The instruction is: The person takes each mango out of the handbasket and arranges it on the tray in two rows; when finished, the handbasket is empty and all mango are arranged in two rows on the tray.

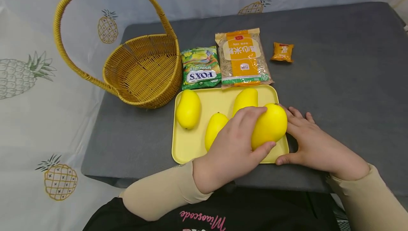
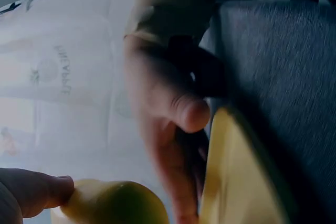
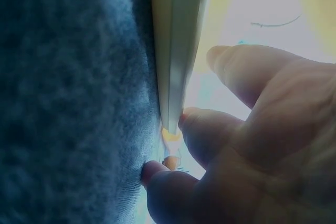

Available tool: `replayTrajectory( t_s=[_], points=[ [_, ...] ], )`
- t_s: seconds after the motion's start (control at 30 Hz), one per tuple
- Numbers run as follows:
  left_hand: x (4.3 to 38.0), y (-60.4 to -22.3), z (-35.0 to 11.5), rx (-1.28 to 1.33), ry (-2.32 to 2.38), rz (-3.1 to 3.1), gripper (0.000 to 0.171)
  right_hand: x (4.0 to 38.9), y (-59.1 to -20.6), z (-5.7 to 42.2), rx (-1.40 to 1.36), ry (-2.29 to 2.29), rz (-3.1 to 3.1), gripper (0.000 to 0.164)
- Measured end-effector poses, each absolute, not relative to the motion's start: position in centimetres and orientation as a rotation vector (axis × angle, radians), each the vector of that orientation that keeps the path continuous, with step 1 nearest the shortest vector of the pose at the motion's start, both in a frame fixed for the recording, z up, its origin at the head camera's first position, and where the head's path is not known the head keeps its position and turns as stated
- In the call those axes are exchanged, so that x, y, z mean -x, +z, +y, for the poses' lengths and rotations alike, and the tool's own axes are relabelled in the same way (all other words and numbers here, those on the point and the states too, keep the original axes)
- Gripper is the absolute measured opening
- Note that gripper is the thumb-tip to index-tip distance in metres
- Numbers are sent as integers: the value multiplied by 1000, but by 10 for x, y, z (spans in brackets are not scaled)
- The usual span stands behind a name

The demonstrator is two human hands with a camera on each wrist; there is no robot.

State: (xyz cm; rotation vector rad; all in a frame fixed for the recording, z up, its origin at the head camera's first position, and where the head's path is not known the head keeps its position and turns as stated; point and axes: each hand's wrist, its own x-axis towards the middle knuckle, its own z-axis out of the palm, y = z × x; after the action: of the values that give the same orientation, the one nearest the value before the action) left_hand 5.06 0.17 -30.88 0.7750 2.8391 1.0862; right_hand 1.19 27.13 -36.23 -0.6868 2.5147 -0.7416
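My left hand (image 1: 234,146) grips a yellow mango (image 1: 270,124) over the right side of a pale yellow tray (image 1: 204,147). In the left wrist view, the thumb presses on the lower end of this mango (image 2: 123,205). Three more mangoes lie on the tray: one at its left (image 1: 188,109), one near the middle (image 1: 215,128) and one at the back (image 1: 246,100), the last two partly hidden by my left hand. Beside the tray's right edge my right hand (image 1: 313,144) rests with spread fingers, its fingertips close to the rim (image 3: 176,51) in the right wrist view.
A wicker basket (image 1: 173,71) with a tall handle stands at the left. Behind the tray lie a green Fox's candy bag (image 1: 200,67) and a larger orange-labelled packet (image 1: 243,57). A small orange packet (image 1: 282,52) lies farther right on the grey table (image 1: 344,82).
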Motion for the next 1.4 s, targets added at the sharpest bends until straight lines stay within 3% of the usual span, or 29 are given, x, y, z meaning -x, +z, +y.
replayTrajectory(
  t_s=[0.27, 0.57, 0.97, 1.4],
  points=[
    [-54, -316, 10, -811, 910, 2865, 74, -14, -360, 272, 697, -752, 2516, 133],
    [-52, -321, 17, -885, 627, 2938, 63, -14, -360, 274, 706, -723, 2518, 126],
    [-52, -330, 24, -944, 383, 3032, 55, -16, -360, 276, 736, -734, 2527, 132],
    [-53, -330, 28, -905, 303, 3049, 60, -20, -361, 278, 743, -741, 2547, 135]
  ],
)
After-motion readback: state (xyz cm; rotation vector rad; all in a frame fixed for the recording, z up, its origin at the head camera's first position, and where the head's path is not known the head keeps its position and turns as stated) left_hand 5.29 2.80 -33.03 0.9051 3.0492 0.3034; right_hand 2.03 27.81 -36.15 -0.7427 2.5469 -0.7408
